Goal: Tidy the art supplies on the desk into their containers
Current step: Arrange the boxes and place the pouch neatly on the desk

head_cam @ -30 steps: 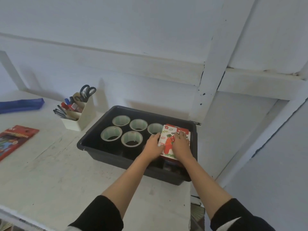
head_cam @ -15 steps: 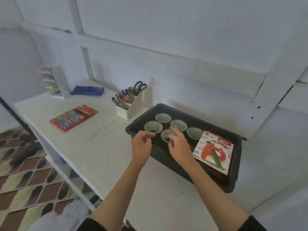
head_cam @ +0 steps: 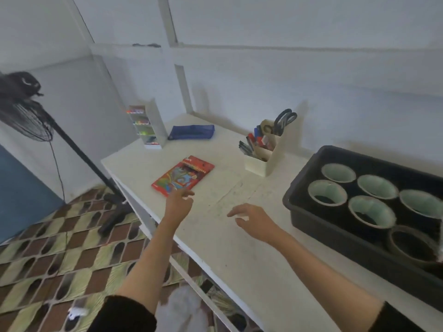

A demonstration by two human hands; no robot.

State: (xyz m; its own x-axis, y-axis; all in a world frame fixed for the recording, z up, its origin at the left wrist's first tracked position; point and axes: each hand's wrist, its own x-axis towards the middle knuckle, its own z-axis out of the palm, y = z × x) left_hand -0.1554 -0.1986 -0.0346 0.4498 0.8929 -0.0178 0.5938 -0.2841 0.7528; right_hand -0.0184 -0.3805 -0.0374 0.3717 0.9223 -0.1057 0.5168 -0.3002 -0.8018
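Coloured-pencil box (head_cam: pixel 183 176), red and flat, lies face up on the white desk (head_cam: pixel 239 248), left of the cream organiser (head_cam: pixel 266 154) and well apart from the black tray (head_cam: pixel 291 204). Your left hand (head_cam: pixel 178 206) is stretched out at the box's near corner, fingers loose and holding nothing; whether the fingertips touch the box cannot be told. Your right hand (head_cam: pixel 251 220) hangs over bare desk between the box and the tray, fingers spread and relaxed, also holding nothing. Pale green cups (head_cam: pixel 371 210) stand in the tray. Scissors (head_cam: pixel 285 119) and pens stand in the organiser. A blue pouch (head_cam: pixel 191 132) lies at the back of the desk beside a marker rack (head_cam: pixel 149 127).
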